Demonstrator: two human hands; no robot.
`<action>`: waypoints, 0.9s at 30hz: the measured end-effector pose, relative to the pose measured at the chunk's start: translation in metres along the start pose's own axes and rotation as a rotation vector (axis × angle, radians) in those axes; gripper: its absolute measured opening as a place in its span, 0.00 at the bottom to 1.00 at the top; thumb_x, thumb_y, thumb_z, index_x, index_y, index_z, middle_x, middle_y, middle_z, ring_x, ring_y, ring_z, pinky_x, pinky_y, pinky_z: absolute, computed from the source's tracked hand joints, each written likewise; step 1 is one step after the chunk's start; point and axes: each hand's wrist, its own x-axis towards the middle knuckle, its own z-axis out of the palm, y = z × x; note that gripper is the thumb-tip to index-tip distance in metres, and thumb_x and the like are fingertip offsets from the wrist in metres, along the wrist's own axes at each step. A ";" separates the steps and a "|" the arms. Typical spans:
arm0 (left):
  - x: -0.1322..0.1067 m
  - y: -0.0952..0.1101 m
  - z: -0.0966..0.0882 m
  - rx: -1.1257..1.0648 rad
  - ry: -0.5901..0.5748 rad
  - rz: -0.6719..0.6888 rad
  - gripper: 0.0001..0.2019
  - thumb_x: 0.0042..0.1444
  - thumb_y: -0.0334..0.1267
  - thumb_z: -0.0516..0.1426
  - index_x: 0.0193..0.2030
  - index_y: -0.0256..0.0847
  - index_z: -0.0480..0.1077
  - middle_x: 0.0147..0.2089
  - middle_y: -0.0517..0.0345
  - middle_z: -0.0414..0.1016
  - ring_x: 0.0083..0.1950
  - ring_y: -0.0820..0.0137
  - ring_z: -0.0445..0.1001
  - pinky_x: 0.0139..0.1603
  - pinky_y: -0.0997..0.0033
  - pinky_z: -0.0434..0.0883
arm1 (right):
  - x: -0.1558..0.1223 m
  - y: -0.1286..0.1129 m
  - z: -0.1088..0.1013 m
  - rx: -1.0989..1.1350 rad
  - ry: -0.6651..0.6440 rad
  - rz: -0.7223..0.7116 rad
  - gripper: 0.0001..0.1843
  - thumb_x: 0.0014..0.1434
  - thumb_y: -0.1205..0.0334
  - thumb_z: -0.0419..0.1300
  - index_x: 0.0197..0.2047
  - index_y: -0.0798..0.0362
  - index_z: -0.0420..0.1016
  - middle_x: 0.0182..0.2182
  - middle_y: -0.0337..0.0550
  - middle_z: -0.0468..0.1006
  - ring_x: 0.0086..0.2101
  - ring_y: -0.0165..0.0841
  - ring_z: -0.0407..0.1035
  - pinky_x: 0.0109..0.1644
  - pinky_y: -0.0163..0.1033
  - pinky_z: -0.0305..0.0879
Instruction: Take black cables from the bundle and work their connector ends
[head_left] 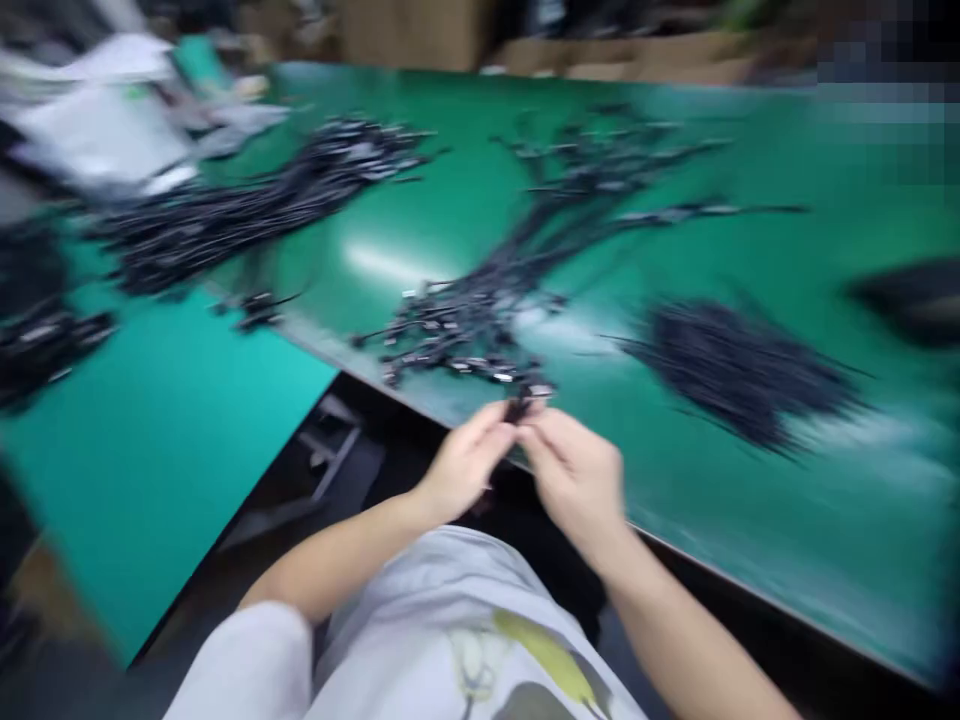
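Observation:
At the table's near edge, my left hand and my right hand meet with their fingertips pinched together. Between them is the end of a black cable, its exact shape smeared by motion. Just beyond my fingers lies a loose bundle of black cables, with small connectors, some with shiny metal, gathered at its near end. The far ends of this bundle fan out across the green table.
The green table joins a lower-left green surface, with a dark gap between. A thick cable bundle lies left, thin black strands right. White bags sit at far left; a dark object is at the right edge.

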 end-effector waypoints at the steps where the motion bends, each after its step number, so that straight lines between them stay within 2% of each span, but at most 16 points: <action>1: 0.005 -0.006 0.007 -0.041 -0.004 0.020 0.15 0.66 0.41 0.53 0.55 0.40 0.71 0.58 0.51 0.72 0.63 0.60 0.66 0.66 0.61 0.60 | -0.008 0.006 -0.012 0.077 0.029 0.118 0.21 0.67 0.49 0.51 0.31 0.56 0.71 0.29 0.41 0.72 0.30 0.29 0.66 0.36 0.35 0.65; 3: 0.014 -0.017 0.014 -0.096 -0.035 -0.019 0.15 0.65 0.42 0.55 0.55 0.40 0.72 0.59 0.51 0.72 0.62 0.60 0.67 0.65 0.63 0.61 | -0.017 0.018 -0.026 0.346 0.019 0.329 0.24 0.64 0.44 0.51 0.28 0.55 0.68 0.22 0.37 0.66 0.22 0.26 0.57 0.27 0.33 0.56; 5: 0.020 -0.022 0.022 -0.166 -0.068 -0.072 0.15 0.64 0.44 0.57 0.53 0.41 0.73 0.59 0.50 0.73 0.61 0.61 0.68 0.63 0.64 0.62 | -0.021 0.027 -0.036 0.478 -0.007 0.416 0.24 0.63 0.43 0.51 0.28 0.55 0.67 0.21 0.36 0.63 0.20 0.24 0.51 0.24 0.32 0.51; 7: 0.023 -0.023 0.031 -0.260 -0.075 -0.119 0.13 0.62 0.45 0.58 0.50 0.41 0.73 0.54 0.50 0.75 0.58 0.63 0.71 0.59 0.65 0.65 | -0.029 0.029 -0.046 0.325 0.010 0.369 0.21 0.64 0.49 0.52 0.27 0.55 0.68 0.23 0.38 0.67 0.23 0.26 0.57 0.28 0.33 0.55; 10: 0.032 -0.022 0.047 -0.349 -0.026 -0.172 0.12 0.60 0.46 0.61 0.46 0.41 0.71 0.37 0.57 0.76 0.45 0.68 0.75 0.49 0.69 0.70 | -0.045 0.026 -0.060 -0.047 0.091 0.222 0.18 0.67 0.57 0.50 0.30 0.55 0.72 0.29 0.42 0.71 0.32 0.30 0.65 0.38 0.35 0.62; 12: 0.041 -0.022 0.057 -0.380 0.015 -0.168 0.12 0.60 0.46 0.61 0.44 0.41 0.70 0.26 0.65 0.67 0.33 0.74 0.73 0.40 0.75 0.70 | -0.056 0.025 -0.065 -0.162 0.190 0.170 0.15 0.68 0.57 0.49 0.40 0.54 0.74 0.34 0.44 0.72 0.34 0.31 0.67 0.40 0.37 0.65; 14: 0.049 -0.024 0.067 -0.407 0.061 -0.149 0.12 0.60 0.46 0.61 0.42 0.40 0.70 0.24 0.68 0.61 0.27 0.78 0.68 0.34 0.79 0.68 | -0.062 0.029 -0.063 -0.213 0.272 0.124 0.18 0.67 0.54 0.52 0.54 0.56 0.68 0.43 0.51 0.72 0.39 0.34 0.69 0.44 0.40 0.68; 15: 0.051 -0.025 0.073 -0.427 0.084 -0.149 0.11 0.59 0.46 0.62 0.41 0.41 0.70 0.25 0.68 0.63 0.28 0.78 0.68 0.35 0.80 0.68 | -0.064 0.032 -0.060 -0.254 0.293 0.096 0.23 0.66 0.52 0.53 0.59 0.58 0.63 0.49 0.55 0.70 0.45 0.37 0.69 0.48 0.42 0.69; 17: 0.052 -0.029 0.084 -0.466 0.097 -0.186 0.11 0.56 0.43 0.65 0.42 0.43 0.70 0.33 0.63 0.71 0.37 0.76 0.73 0.41 0.78 0.70 | -0.064 0.041 -0.053 -0.401 0.308 0.059 0.31 0.66 0.51 0.54 0.65 0.60 0.54 0.57 0.62 0.64 0.55 0.45 0.63 0.57 0.50 0.66; 19: 0.052 -0.033 0.094 -0.483 0.059 -0.259 0.14 0.51 0.40 0.68 0.42 0.45 0.71 0.45 0.59 0.75 0.48 0.71 0.74 0.46 0.76 0.72 | -0.062 0.052 -0.049 -0.578 0.312 0.079 0.33 0.66 0.55 0.53 0.67 0.64 0.50 0.60 0.66 0.60 0.58 0.48 0.60 0.58 0.51 0.66; 22: 0.056 -0.042 0.102 -0.395 0.007 -0.336 0.15 0.50 0.43 0.68 0.43 0.45 0.72 0.52 0.56 0.75 0.56 0.65 0.72 0.50 0.73 0.73 | -0.062 0.069 -0.058 -0.786 0.260 0.129 0.29 0.68 0.60 0.49 0.67 0.66 0.50 0.54 0.62 0.68 0.48 0.41 0.69 0.47 0.42 0.72; 24: 0.061 -0.049 0.101 -0.228 -0.049 -0.337 0.18 0.52 0.49 0.65 0.47 0.45 0.72 0.56 0.54 0.73 0.60 0.61 0.70 0.56 0.67 0.71 | -0.067 0.078 -0.075 -0.908 0.186 0.145 0.23 0.68 0.59 0.47 0.62 0.62 0.60 0.43 0.51 0.74 0.38 0.35 0.71 0.35 0.37 0.70; 26: 0.064 -0.055 0.092 0.052 -0.154 -0.257 0.23 0.56 0.54 0.61 0.54 0.47 0.70 0.60 0.52 0.71 0.62 0.58 0.68 0.62 0.60 0.67 | -0.076 0.085 -0.106 -1.034 0.169 0.226 0.16 0.68 0.57 0.48 0.51 0.55 0.70 0.34 0.42 0.75 0.31 0.32 0.70 0.29 0.34 0.65; 27: 0.066 -0.058 0.085 0.217 -0.224 -0.186 0.24 0.57 0.54 0.59 0.57 0.48 0.69 0.62 0.52 0.69 0.63 0.57 0.68 0.64 0.56 0.65 | -0.081 0.088 -0.128 -1.087 0.194 0.291 0.14 0.68 0.57 0.48 0.46 0.53 0.72 0.32 0.40 0.75 0.30 0.30 0.69 0.28 0.32 0.63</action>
